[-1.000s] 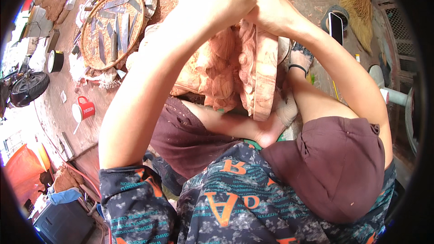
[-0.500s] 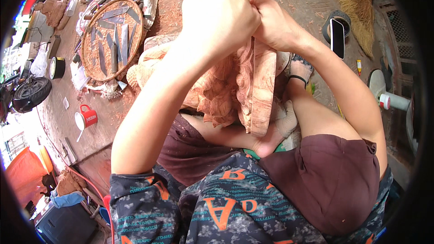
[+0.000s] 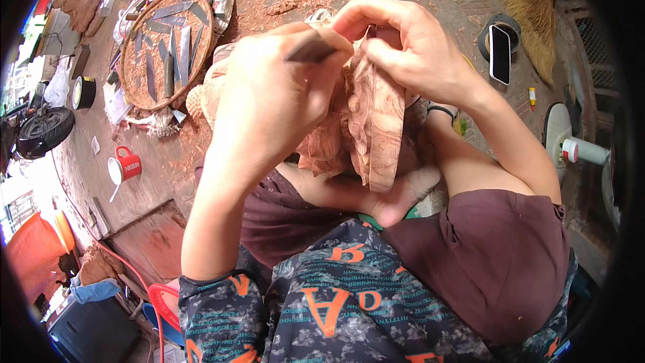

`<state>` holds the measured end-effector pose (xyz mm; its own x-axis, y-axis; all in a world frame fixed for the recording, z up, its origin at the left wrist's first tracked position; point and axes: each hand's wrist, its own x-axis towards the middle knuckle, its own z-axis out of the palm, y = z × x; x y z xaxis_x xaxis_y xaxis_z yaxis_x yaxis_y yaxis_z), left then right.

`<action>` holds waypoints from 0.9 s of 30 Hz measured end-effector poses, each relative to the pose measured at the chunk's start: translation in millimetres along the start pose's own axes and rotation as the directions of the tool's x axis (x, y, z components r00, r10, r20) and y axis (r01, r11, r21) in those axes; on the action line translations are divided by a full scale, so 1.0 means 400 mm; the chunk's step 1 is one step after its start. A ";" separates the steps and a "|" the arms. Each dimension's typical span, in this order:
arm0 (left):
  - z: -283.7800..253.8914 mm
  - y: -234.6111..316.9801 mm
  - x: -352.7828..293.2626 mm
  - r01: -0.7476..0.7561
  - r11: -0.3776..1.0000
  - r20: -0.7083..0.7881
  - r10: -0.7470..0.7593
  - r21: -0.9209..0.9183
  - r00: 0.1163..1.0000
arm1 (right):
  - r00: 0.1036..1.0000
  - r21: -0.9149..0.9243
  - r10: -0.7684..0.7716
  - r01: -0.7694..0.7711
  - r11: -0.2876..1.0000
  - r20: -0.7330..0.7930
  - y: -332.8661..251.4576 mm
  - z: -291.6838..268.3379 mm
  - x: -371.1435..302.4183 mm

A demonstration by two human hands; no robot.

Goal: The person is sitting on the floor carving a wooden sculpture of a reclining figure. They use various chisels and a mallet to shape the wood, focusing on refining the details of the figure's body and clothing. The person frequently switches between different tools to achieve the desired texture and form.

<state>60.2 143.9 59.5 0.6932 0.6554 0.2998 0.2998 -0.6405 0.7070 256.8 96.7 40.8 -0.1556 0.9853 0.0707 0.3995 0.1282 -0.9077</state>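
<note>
A reddish-brown wood carving [image 3: 385,138] with curled relief and a smooth flat side stands between my bent legs. My left hand [image 3: 279,87] is closed on a dark, flat-ended carving tool [image 3: 311,50], whose tip is hidden behind the fingers. Curled over the upper edge of the carving, my right hand [image 3: 426,54] has its thumb against the wood, and its index finger meets the left hand's fingertips. Most of the carving's left part lies behind my left hand and forearm.
Left of the carving, a round woven tray [image 3: 127,87] holds several blades and a handled tool. A red mug [image 3: 127,165] stands nearer on the left. At the right are a phone [image 3: 500,54] on a tape roll and a straw broom [image 3: 537,27]. Wood shavings litter the floor.
Both hands have come lower and apart, the left turning so the dark tool shows. The carving's top edge is now visible between them. A yellow cord has come into view beyond.
</note>
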 end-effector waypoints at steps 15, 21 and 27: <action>0.050 0.044 -0.073 0.054 0.978 0.005 -0.056 0.199 0.998 | 0.969 -0.096 -0.089 0.069 0.993 -0.230 0.064 0.040 0.010; 0.060 0.029 -0.088 -0.040 0.973 -0.065 0.056 0.225 0.996 | 0.952 -0.100 -0.141 0.118 0.988 -0.270 0.085 0.046 0.019; 0.060 0.012 -0.135 0.056 0.997 -0.065 -0.052 0.056 0.997 | 0.949 -0.148 -0.185 0.150 0.977 -0.256 0.094 0.046 0.026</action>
<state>40.1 95.8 31.4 0.6324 0.7127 0.3036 0.3743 -0.6242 0.6857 253.4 109.7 -0.1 0.0102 0.9402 0.3405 0.5012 0.2899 -0.8153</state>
